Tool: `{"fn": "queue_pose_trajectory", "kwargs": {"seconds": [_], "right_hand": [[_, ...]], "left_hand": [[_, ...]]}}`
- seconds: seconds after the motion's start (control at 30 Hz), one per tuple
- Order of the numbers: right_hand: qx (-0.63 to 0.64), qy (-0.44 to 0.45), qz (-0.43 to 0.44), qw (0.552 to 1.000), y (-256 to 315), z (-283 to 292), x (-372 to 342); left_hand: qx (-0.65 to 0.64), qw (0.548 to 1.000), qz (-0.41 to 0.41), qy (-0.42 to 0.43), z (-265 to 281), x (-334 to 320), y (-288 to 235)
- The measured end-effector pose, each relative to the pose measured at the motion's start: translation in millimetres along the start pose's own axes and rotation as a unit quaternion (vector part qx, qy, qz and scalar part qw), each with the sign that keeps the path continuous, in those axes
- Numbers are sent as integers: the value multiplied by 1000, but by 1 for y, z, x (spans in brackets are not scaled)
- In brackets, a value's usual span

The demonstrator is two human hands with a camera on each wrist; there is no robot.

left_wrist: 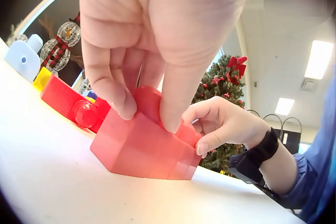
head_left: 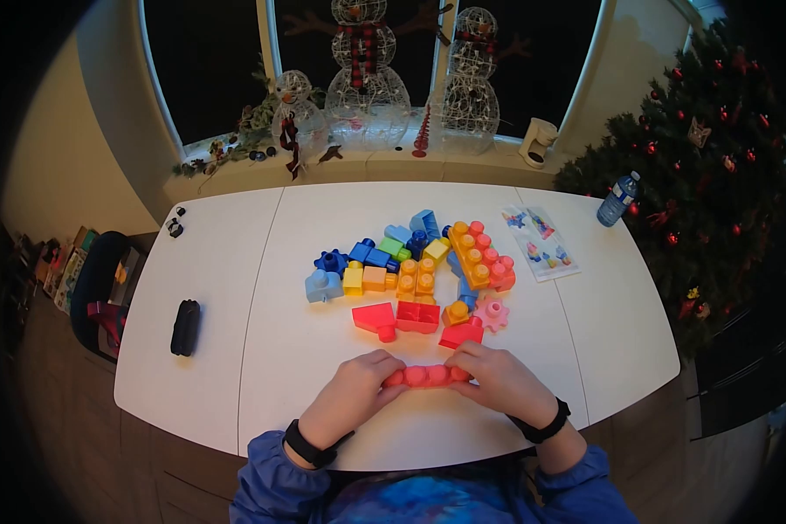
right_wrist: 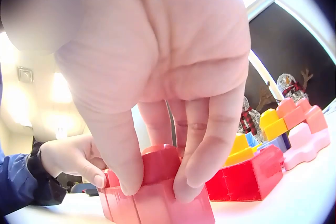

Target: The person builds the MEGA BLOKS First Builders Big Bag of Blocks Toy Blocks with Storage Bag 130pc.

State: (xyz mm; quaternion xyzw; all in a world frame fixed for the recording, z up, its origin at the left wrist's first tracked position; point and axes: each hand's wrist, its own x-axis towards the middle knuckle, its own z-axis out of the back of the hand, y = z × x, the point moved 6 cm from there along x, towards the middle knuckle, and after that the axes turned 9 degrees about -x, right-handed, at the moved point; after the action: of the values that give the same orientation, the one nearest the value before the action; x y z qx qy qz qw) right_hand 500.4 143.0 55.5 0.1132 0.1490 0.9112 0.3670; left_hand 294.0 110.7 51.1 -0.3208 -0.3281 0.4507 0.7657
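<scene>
A long pinkish-red toy building brick (head_left: pixel 417 375) with a row of round studs lies near the table's front edge. My left hand (head_left: pixel 354 389) pinches its left end between thumb and fingers. At the other end, my right hand (head_left: pixel 508 384) grips it the same way, with a stud (right_wrist: pixel 160 163) showing between thumb and fingers in the right wrist view. The brick's smooth side faces the left wrist view, its base at the white tabletop. Just beyond the hands are a red sloped brick (head_left: pixel 375 320), a red hollow-sided brick (head_left: pixel 417 317) and another red brick (head_left: pixel 461 333).
Behind these lies a cluster of blue, yellow, orange and pink bricks, with a pink gear-shaped piece (head_left: pixel 492 313). A picture sheet (head_left: pixel 540 243) and a water bottle (head_left: pixel 618 199) are at the right. On the left rests a black case (head_left: pixel 185 327).
</scene>
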Motion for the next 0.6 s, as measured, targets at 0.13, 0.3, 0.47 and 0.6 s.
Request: {"fn": "queue_pose_trajectory", "kwargs": {"seconds": [0.13, 0.3, 0.47, 0.6], "right_hand": [[-4, 1, -4, 1000, -1, 0, 2], [14, 6, -26, 1000, -3, 10, 1], [31, -41, -47, 998, -3, 30, -6], [50, -52, -39, 997, 1, 31, -10]], "left_hand": [[3, 1000, 0, 0, -1, 2, 3], [15, 999, -23, -29, 22, 4, -7], [128, 989, -49, -48, 52, 35, 22], [147, 989, -31, 14, 41, 61, 44]]}}
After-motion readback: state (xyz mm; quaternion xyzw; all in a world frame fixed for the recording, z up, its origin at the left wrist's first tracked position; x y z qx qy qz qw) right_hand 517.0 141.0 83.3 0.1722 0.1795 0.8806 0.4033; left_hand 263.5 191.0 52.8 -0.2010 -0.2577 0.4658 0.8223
